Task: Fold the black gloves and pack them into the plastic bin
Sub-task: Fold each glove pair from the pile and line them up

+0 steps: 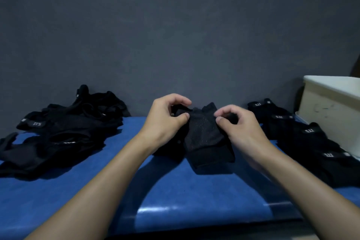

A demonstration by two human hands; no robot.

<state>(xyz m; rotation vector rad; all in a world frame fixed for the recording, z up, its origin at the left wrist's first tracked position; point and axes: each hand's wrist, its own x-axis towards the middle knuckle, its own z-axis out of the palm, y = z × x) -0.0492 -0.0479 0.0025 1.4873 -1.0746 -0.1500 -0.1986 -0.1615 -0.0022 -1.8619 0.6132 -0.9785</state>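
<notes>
A black glove with a speckled palm lies in the middle of the blue surface, its finger end pointing away from me. My left hand pinches the glove's upper left edge between thumb and curled fingers. My right hand pinches its upper right edge the same way. A loose heap of black gloves lies at the left. A row of folded black gloves lies at the right. The pale plastic bin stands at the far right, partly cut off by the frame.
A dark grey wall rises right behind the blue surface. The surface's front edge runs below my forearms. Open blue surface lies between the heap and the held glove.
</notes>
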